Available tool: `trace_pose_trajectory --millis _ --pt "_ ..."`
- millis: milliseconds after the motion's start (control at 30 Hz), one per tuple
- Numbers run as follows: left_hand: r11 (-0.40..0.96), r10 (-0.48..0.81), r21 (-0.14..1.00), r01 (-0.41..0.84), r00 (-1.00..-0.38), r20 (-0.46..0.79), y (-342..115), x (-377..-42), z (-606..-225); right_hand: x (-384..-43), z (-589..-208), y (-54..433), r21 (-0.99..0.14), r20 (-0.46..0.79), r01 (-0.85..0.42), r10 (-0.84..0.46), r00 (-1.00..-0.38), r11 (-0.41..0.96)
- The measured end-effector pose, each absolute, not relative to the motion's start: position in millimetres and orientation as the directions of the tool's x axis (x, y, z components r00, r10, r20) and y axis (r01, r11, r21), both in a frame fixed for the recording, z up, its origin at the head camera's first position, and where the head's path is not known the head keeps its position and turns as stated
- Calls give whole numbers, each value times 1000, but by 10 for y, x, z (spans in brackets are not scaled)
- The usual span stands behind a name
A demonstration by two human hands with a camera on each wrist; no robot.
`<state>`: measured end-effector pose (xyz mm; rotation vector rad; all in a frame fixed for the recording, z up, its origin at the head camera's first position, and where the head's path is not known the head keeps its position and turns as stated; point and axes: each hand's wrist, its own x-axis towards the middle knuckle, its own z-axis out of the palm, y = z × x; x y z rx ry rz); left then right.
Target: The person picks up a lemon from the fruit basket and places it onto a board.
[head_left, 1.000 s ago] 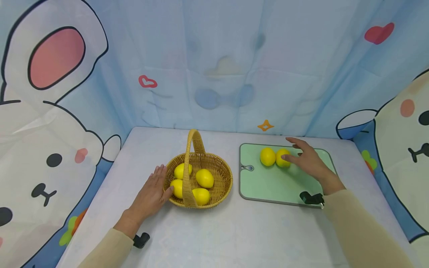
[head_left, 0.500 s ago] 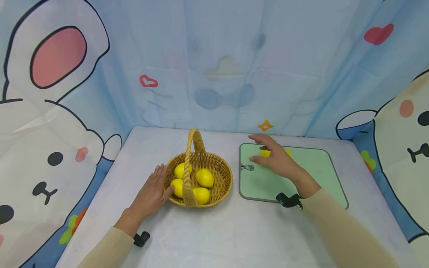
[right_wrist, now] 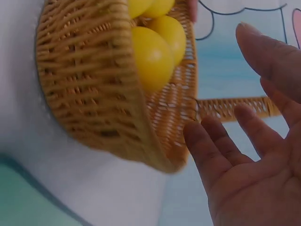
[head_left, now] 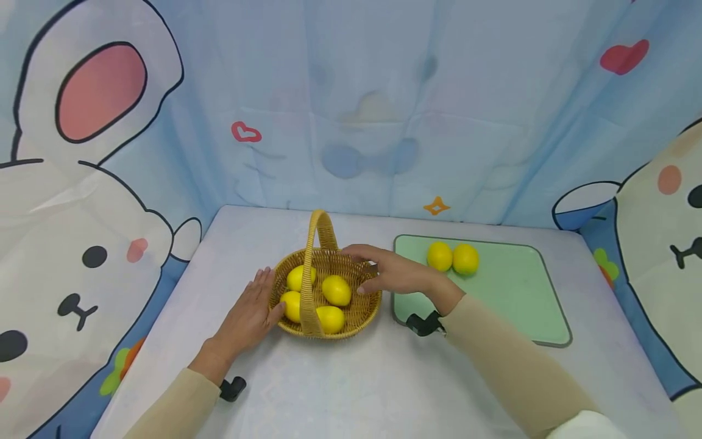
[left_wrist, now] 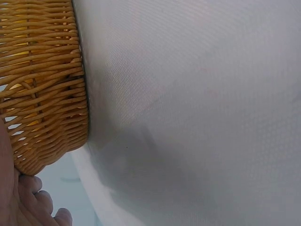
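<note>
A wicker basket with an arched handle stands on the table and holds several yellow lemons. My left hand lies along its left side with straight fingers, the thumb over the rim beside a lemon. In the left wrist view, fingertips show below the woven wall. Over the basket's right rim hovers my right hand, fingers spread and nothing in them; the right wrist view shows its palm facing the basket. Two more lemons sit side by side on a green cutting board.
The cutting board lies right of the basket, under the right forearm's reach. A white cloth covers the table. Behind it hangs a blue curtain with cartoon prints. Each wrist wears a small black camera.
My right hand has moved left from the lemons on the board to above the basket's right rim, carrying nothing. Both board lemons show again. The left hand stays at the basket.
</note>
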<state>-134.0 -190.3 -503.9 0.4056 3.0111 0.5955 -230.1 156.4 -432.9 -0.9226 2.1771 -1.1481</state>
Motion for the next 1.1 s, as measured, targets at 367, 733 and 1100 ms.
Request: trace_pose_trajectory --millis 367,733,1100 --pt "891 269 380 248 -963 -3 -1874 -1364 -5066 -2357 -4580 1230 -787 -209 -397 -809 -549 472" --pt "892 265 375 252 -964 17 -1903 -1361 -5073 -2435 -4684 1018 -700 -263 -445 -781 -567 559" --pt "900 245 376 223 -969 -13 -1909 -1358 -5065 -2466 -4707 931 -668 -339 -436 -767 -544 604"
